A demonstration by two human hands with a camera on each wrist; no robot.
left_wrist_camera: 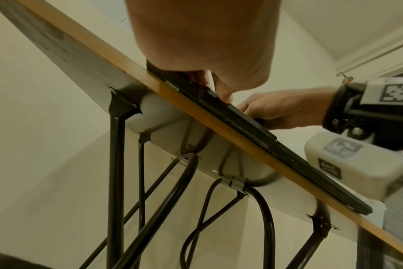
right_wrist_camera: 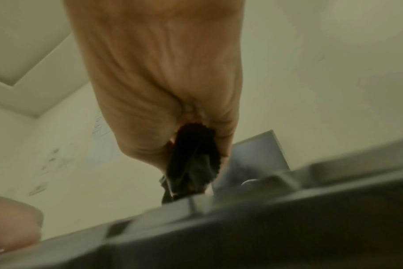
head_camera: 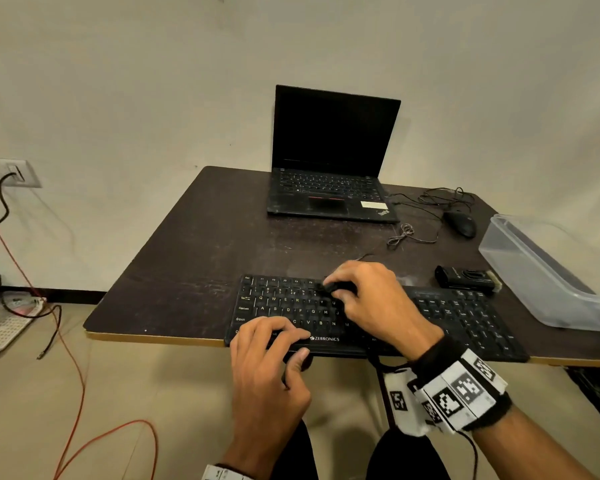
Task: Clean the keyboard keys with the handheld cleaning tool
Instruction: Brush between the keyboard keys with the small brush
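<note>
— How are the hands posed?
— The keyboard (head_camera: 361,317), lower centre on the tabletop (head_camera: 205,254), is gripped at its near edge by the left hand (head_camera: 271,358); one black brush (head_camera: 329,288) is pinched by the right hand (head_camera: 371,299) over the upper keys.
— What is counted?
— One laptop (head_camera: 333,157), one mouse (head_camera: 460,223).

The right hand (right_wrist_camera: 159,76) grips a small black cleaning tool (right_wrist_camera: 191,160), its fingers curled around it; blurred keyboard (right_wrist_camera: 265,227) just below.

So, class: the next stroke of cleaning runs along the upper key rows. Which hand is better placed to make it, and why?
The right hand. It already grips the cleaning tool, whose tip sits on the keyboard's upper rows. The left hand grips the keyboard's front edge, steadying it.
</note>
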